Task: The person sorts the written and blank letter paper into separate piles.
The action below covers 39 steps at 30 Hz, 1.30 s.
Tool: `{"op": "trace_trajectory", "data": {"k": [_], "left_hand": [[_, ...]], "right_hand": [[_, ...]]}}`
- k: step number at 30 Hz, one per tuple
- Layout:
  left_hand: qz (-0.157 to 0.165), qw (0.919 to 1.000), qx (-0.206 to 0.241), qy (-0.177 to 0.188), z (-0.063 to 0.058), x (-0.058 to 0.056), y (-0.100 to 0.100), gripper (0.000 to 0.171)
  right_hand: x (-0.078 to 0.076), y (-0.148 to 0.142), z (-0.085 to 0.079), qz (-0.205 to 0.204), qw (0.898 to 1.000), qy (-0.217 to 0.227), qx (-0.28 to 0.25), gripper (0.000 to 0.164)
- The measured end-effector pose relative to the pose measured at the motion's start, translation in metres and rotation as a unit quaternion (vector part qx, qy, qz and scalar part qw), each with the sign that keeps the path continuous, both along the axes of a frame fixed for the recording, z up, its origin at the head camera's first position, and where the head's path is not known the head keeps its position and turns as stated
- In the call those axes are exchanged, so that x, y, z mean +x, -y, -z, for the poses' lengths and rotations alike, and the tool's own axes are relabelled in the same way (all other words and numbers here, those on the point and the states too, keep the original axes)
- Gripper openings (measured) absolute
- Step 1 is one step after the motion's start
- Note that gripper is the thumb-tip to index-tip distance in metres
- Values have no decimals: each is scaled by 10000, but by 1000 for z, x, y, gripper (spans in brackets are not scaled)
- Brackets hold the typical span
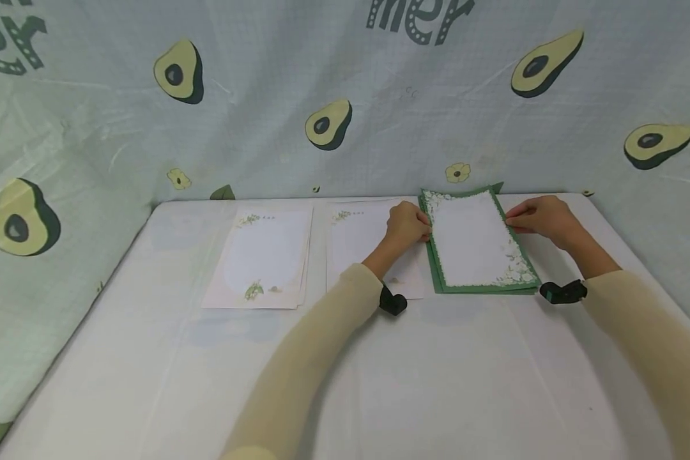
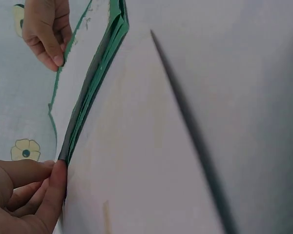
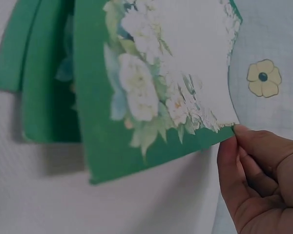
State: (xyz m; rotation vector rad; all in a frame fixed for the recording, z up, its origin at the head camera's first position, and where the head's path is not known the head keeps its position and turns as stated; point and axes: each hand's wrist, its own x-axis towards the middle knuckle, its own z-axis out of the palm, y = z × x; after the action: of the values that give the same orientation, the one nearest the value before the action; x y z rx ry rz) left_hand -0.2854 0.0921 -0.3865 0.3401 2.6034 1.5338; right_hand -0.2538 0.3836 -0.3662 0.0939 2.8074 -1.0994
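A sheet of paper with a green, white-flowered border [image 1: 474, 239] lies over other green-edged sheets at the right back of the table. My left hand [image 1: 405, 225] pinches its left edge between thumb and fingers. On the opposite side, my right hand [image 1: 546, 219] pinches the right edge. In the right wrist view the sheet [image 3: 136, 97] bows and its near corner stands above the green sheets beneath [image 3: 44, 97]. The left wrist view shows several green edges [image 2: 95, 73] layered close together beside the left hand's fingertips [image 2: 58, 170].
Left of the green sheets lies a pale floral-printed stack of paper [image 1: 368, 230], partly hidden by my left arm. Another pale floral stack [image 1: 261, 255] lies farther left. A white cloth covers the table [image 1: 466, 370], with an avocado-print curtain [image 1: 253, 147] behind it.
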Motion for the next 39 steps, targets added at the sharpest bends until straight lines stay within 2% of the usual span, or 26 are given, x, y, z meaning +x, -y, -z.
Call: {"op": "trace_trajectory", "data": {"k": [7, 16, 23, 28, 31, 35, 39], "left_hand": [[32, 9969, -651, -441, 1, 2, -3, 7], [-47, 9975, -552, -427, 5, -1, -3, 9], [154, 9987, -356, -322, 2, -2, 3, 5], [423, 9960, -381, -690, -3, -4, 21, 8], [637, 9926, -595, -848, -8, -4, 37, 14], [833, 9863, -1004, -1012, -14, 0, 59, 18], [922, 9823, -1088, -1217, -21, 7, 77, 18]], "right_hand": [[0, -2, 9, 167, 9990, -85, 398, 42], [1, 2, 10, 187, 9994, -159, 263, 39], [7, 5, 3, 133, 9991, -140, 367, 46], [11, 11, -6, -2, 9970, -289, 716, 50], [13, 19, -12, -165, 9956, -311, 870, 51], [16, 34, -18, -545, 9929, -375, 988, 44], [20, 49, -18, -838, 9900, -502, 1015, 37]]}}
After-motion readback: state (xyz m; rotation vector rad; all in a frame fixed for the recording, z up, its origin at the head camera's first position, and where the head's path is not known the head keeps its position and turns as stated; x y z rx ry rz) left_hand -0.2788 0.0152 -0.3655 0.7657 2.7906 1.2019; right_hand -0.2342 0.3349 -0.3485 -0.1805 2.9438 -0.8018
